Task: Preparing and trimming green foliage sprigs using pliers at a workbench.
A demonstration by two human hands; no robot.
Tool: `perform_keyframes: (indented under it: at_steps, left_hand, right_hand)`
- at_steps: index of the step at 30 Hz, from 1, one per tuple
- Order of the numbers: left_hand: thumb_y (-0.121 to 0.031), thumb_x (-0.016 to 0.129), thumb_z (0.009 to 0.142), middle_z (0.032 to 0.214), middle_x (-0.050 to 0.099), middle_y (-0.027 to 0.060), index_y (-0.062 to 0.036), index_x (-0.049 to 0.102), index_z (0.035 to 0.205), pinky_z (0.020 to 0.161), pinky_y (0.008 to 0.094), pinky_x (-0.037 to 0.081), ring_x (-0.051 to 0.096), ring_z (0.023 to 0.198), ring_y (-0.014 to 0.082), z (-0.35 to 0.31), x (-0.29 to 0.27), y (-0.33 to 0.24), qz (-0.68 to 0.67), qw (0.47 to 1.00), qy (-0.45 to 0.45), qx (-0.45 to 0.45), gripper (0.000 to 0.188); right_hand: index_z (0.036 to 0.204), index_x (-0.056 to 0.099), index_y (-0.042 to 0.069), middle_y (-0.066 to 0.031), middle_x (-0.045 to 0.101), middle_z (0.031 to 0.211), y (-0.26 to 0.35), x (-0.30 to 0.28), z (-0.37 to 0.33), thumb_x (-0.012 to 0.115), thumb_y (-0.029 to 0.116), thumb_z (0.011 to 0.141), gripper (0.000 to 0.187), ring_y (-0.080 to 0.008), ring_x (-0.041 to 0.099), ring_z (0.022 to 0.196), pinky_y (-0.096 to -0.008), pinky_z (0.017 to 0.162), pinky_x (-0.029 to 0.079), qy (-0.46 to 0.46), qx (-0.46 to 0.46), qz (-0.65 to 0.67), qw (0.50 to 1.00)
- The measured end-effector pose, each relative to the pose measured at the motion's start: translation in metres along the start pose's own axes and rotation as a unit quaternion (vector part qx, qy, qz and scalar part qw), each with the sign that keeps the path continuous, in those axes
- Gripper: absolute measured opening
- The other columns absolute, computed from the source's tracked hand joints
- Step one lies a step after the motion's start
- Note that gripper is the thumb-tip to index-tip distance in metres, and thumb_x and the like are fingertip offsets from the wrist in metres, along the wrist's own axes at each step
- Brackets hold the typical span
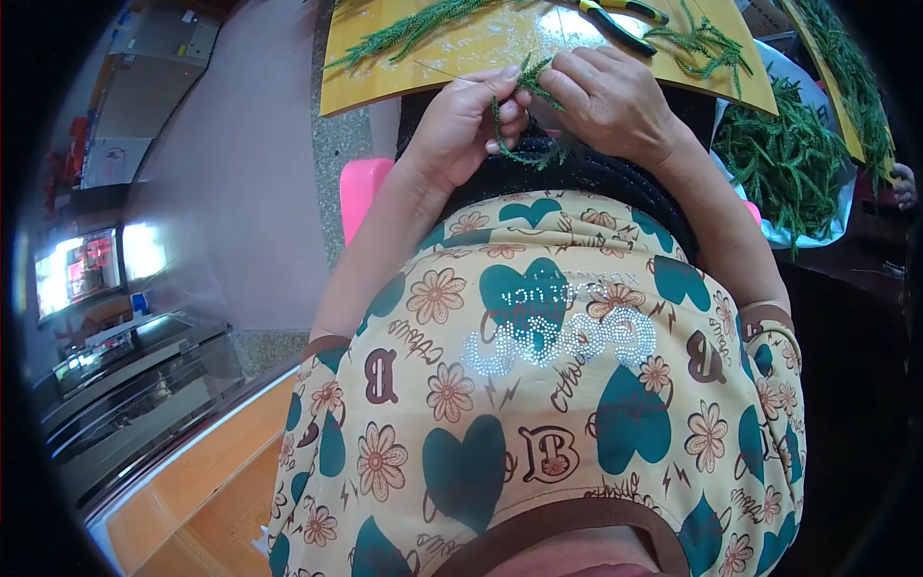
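Just over the near edge of a yellow wooden table (361, 88), my two hands meet at a green artificial pine sprig (535, 83). My left hand (460, 127) is closed, pinching the sprig's stem between thumb and fingers. A thin wire or bare stem (437, 69) sticks out leftward from that pinch. My right hand (611, 104) has its fingers curled around the sprig's other side; its fingertips are partly hidden. One thin green strand (529, 162) loops down below both hands, over my lap.
Yellow-and-black pliers (615, 29) lie on the table between a long green branch (413, 34) and loose sprigs (700, 46). At right, a white bag (838, 219) holds piled greenery (784, 159). Another person's hand (904, 186) shows beside a second board with greenery (846, 67). A pink seat (361, 197) is at left.
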State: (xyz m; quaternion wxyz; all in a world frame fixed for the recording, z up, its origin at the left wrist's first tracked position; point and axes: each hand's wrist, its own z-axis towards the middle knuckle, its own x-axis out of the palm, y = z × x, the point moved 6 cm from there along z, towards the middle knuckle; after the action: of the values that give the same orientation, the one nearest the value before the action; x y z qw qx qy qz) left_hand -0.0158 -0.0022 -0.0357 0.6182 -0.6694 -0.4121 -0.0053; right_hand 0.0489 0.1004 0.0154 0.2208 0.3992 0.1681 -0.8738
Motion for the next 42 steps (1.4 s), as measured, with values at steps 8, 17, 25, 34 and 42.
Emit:
perform_keyframes:
  at_steps: [8, 17, 25, 34, 42]
  left_hand:
    - [-0.028, 0.046, 0.093, 0.061, 0.043, -0.0026, -0.0067, 0.049, 0.077, 0.044, 0.0189, 0.031, 0.038, 0.053, 0.0085, -0.002, 0.003, 0.005, 0.005, 0.999, 0.02, -0.029, 0.027]
    - [-0.012, 0.059, 0.083, 0.061, 0.052, 0.0063, -0.0046, 0.058, 0.074, 0.045, 0.0258, 0.039, 0.05, 0.053, 0.0171, -0.026, 0.025, -0.045, 0.533, 0.696, -0.122, 0.465, 0.012]
    - [-0.009, 0.063, 0.079, 0.057, 0.051, 0.0091, -0.0016, 0.06, 0.071, 0.048, 0.0267, 0.04, 0.05, 0.05, 0.0199, -0.034, 0.029, -0.047, 0.547, 0.662, -0.14, 0.492, 0.011]
    - [-0.015, 0.064, 0.082, 0.055, 0.054, 0.0042, 0.0, 0.059, 0.071, 0.048, 0.0234, 0.039, 0.047, 0.051, 0.0076, -0.021, -0.004, -0.036, 0.449, 0.789, -0.253, 0.335, 0.019]
    - [-0.015, 0.064, 0.081, 0.054, 0.053, 0.0047, 0.0, 0.058, 0.069, 0.048, 0.0236, 0.039, 0.046, 0.05, 0.0077, -0.02, 0.0, -0.033, 0.455, 0.789, -0.245, 0.332, 0.021]
  right_hand:
    - [0.079, 0.051, 0.004, -0.0081, 0.054, 0.077, 0.003, 0.0, 0.0, 0.067, 0.012, 0.067, 0.022, -0.0227, 0.057, 0.068, -0.0318, 0.062, 0.045, -0.017, -0.013, 0.039, 0.999]
    - [0.072, 0.05, 0.005, -0.0006, 0.046, 0.059, -0.017, 0.03, -0.013, 0.049, 0.021, 0.086, 0.02, -0.0122, 0.047, 0.052, -0.0235, 0.051, 0.037, 0.106, 0.422, 0.6, 0.671]
    - [0.072, 0.054, 0.007, 0.0015, 0.047, 0.059, -0.01, 0.047, -0.016, 0.049, 0.027, 0.088, 0.026, -0.0094, 0.047, 0.053, -0.022, 0.047, 0.034, 0.101, 0.423, 0.729, 0.529]
    - [0.087, 0.058, 0.005, -0.0058, 0.055, 0.076, -0.008, -0.001, 0.004, 0.065, 0.013, 0.073, 0.018, -0.018, 0.057, 0.071, -0.0288, 0.06, 0.046, -0.008, 0.203, 0.063, 0.977]
    - [0.099, 0.057, 0.003, -0.01, 0.056, 0.092, 0.009, -0.012, 0.017, 0.066, 0.01, 0.065, 0.035, -0.0258, 0.056, 0.083, -0.0326, 0.073, 0.048, -0.051, 0.084, -0.094, 0.991]
